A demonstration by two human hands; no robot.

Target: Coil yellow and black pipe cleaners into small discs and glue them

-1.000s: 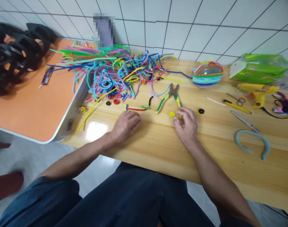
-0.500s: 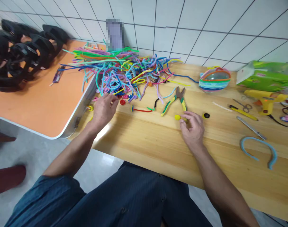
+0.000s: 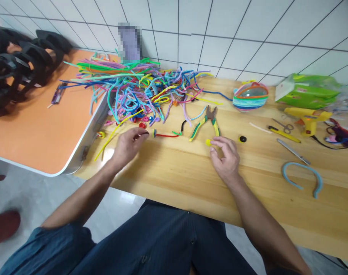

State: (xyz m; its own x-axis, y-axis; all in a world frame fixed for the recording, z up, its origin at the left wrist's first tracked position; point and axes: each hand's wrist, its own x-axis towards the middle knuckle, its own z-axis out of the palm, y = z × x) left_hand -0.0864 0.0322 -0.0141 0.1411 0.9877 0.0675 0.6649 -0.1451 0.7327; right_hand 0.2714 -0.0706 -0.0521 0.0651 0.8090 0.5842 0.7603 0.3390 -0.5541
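My left hand is over the wooden table with thumb and fingertips together; a small dark thing shows at the fingertips, too small to name. Just right of it lies a red pipe cleaner with a blue-and-yellow end. A long yellow pipe cleaner lies behind and left of that hand. My right hand rests on the table, its fingers curved and a little apart, beside a small yellow disc. The pliers lie open just behind my right hand. A black button is to its right.
Tangled pipe cleaners cover the back left. Rightward are a striped pouch, a green pack, a yellow glue gun, scissors, a cutter and a blue headband. Black headgear sits on the orange table.
My left hand has moved away from the pile toward me and right, with its fingertips closed. The view has shifted slightly right. My right hand remains beside the yellow disc.
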